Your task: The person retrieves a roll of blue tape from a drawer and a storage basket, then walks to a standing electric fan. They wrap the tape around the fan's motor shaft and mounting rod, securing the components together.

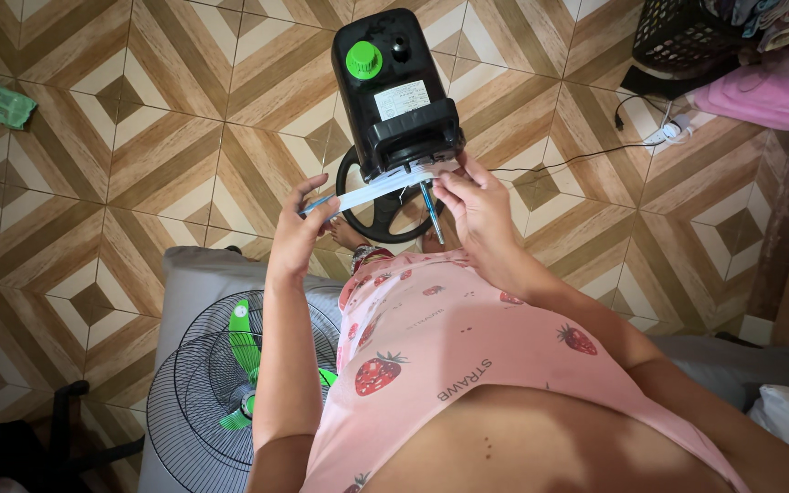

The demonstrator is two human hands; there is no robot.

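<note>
A black box-shaped fan motor housing with a round green knob and a pale rectangular label on its top face is standing over the patterned tile floor, its long axis running away from the person, above a black ring base. The left hand is pinching one end of a thin white strip lying slantwise across the housing's near edge; the right hand is gripping the other end, along with a slim blue-handled tool. A wire fan grille with green blades is lying beside the person's pink strawberry-print clothing. A black cable is trailing right.
</note>
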